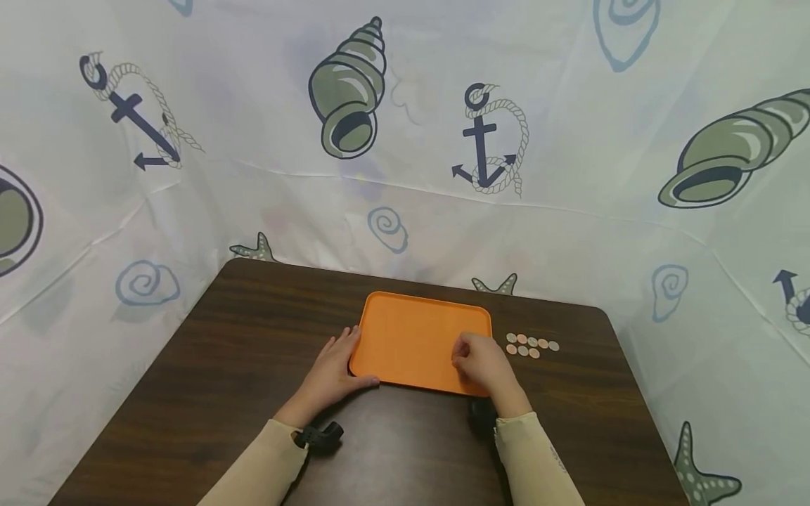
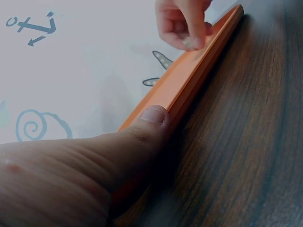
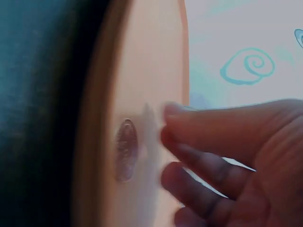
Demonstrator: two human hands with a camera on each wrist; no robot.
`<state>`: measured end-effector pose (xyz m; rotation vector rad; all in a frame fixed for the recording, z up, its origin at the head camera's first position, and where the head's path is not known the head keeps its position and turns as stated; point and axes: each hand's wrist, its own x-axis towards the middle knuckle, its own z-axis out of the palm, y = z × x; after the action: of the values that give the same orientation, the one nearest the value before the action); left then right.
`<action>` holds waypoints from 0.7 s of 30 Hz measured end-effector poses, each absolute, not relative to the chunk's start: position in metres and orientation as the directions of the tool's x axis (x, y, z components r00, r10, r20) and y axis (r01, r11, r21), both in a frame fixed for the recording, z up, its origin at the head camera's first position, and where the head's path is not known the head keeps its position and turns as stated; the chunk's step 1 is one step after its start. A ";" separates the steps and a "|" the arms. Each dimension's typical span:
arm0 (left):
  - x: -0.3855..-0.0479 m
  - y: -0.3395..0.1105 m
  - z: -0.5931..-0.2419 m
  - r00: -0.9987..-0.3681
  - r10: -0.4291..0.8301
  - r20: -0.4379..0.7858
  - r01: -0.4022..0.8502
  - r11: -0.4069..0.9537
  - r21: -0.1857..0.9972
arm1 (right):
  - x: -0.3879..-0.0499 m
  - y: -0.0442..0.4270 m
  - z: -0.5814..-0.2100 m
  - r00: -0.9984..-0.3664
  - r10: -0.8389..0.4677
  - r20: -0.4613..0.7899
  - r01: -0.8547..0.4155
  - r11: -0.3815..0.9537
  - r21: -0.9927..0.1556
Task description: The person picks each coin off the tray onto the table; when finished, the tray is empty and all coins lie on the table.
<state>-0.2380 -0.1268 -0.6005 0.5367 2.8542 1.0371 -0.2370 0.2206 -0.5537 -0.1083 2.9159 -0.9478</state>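
An orange tray (image 1: 411,337) lies on the dark wooden table. My left hand (image 1: 334,369) rests against its left end, fingers spread, the thumb (image 2: 154,116) along the near rim in the left wrist view. Over the tray's right part is my right hand (image 1: 484,362), fingers curled, thumb and forefinger together. A small pale coin (image 2: 188,43) shows at its fingertips in the left wrist view. Another coin (image 3: 127,150), brownish, appears against the tray surface beside the fingers in the right wrist view. From the head view, neither of these coins can be seen.
Several silver and copper coins (image 1: 532,342) lie in two rows on the table (image 1: 582,393), just right of the tray. A white curtain (image 1: 430,133) printed with shells and anchors hangs behind and at both sides. Black straps with small devices (image 1: 323,437) sit at the wrists.
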 end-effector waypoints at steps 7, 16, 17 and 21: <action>-0.238 -0.126 -0.599 -0.939 0.338 0.060 0.298 0.715 0.632 | -0.228 0.244 -0.543 -0.987 0.054 0.150 -0.053 0.775 -0.629; -0.241 -0.125 -0.600 -0.937 0.345 0.048 0.297 0.721 0.626 | -0.219 0.325 -0.554 -0.894 0.388 0.223 0.140 0.716 -0.683; -0.241 -0.125 -0.600 -0.936 0.348 0.053 0.304 0.720 0.624 | -0.217 0.335 -0.558 -0.876 0.428 0.223 0.164 0.697 -0.698; -0.239 -0.126 -0.600 -0.938 0.344 0.052 0.296 0.713 0.636 | -0.213 0.368 -0.575 -0.841 0.525 0.129 0.223 0.555 -0.802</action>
<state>-0.2390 -0.1263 -0.6003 0.5317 2.8419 1.0367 -0.2133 0.3680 -0.5748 0.7723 3.0740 -1.4931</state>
